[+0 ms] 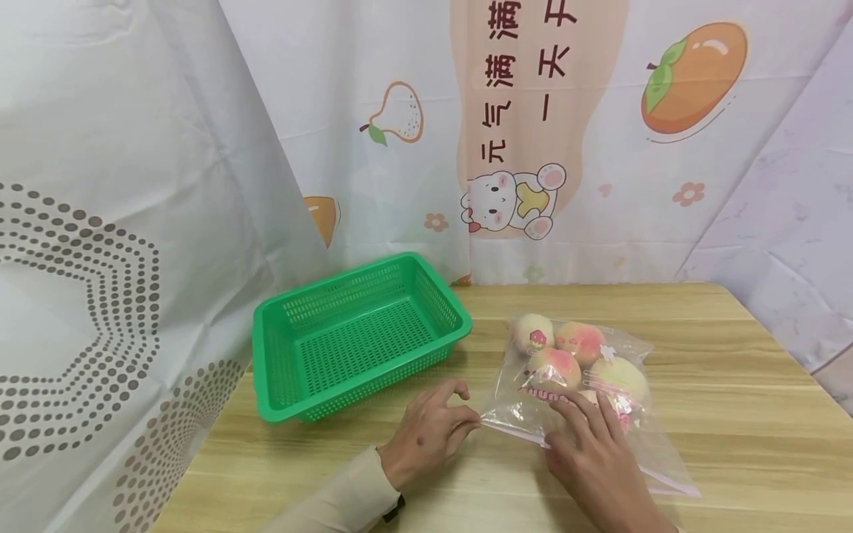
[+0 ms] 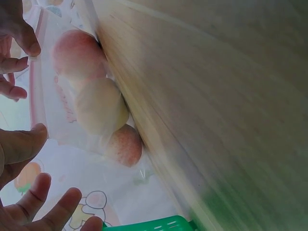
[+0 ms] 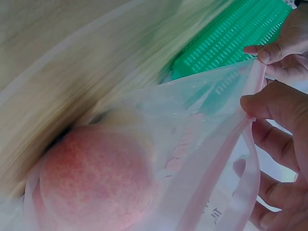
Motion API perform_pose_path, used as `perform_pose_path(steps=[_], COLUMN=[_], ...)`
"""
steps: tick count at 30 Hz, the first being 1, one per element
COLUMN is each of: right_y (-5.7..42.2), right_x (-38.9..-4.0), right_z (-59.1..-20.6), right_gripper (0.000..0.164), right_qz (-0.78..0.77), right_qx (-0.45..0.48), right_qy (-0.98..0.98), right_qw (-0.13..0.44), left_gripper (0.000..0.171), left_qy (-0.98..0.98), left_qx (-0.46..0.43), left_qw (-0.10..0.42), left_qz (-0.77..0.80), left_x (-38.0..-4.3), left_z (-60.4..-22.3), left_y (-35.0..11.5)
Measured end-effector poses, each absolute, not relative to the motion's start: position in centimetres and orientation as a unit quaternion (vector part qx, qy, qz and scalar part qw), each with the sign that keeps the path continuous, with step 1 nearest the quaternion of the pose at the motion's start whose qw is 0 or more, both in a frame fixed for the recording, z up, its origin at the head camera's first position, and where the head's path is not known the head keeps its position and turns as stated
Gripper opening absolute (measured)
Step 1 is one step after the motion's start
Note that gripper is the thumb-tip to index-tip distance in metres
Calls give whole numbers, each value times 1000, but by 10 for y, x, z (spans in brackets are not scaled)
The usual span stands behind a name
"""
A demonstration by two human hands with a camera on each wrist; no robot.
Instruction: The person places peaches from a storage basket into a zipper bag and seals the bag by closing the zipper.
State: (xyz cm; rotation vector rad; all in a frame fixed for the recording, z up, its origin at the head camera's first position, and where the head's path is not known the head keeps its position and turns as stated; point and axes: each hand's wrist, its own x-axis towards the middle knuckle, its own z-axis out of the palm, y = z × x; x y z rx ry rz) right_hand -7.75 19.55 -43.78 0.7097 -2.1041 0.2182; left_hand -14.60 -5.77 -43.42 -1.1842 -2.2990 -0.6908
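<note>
A clear zip bag (image 1: 509, 411) with pink print and a pink seal strip lies on the table, its mouth toward me. Inside it are several peaches (image 1: 553, 368), pale yellow with pink-red blush. My left hand (image 1: 426, 429) pinches the left corner of the bag's mouth between thumb and finger. At the middle of the mouth, my right hand (image 1: 593, 463) pinches the seal strip, thumb on top in the right wrist view; its other fingers lie along the bag. A large blushed peach (image 3: 96, 178) shows through the plastic there.
A green plastic basket (image 1: 373, 371) with slotted walls stands on the left of the wooden table (image 1: 746, 414), left of the bag. Behind the table hangs a printed curtain (image 1: 400, 200); another white cloth (image 1: 200, 148) hangs at the left.
</note>
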Motion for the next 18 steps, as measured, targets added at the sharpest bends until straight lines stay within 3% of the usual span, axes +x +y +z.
perform_pose_path(steps=[18], right_y=[202], right_x=[-73], right_z=[-438], right_gripper=[58], right_qz=[90], right_qx=[280], right_qy=[-855], right_qw=[427], left_gripper=[4], left_qy=[-837], left_qx=[-431], left_qw=[233], left_qz=[-243], left_x=[-146], left_z=[-434], left_y=[-60])
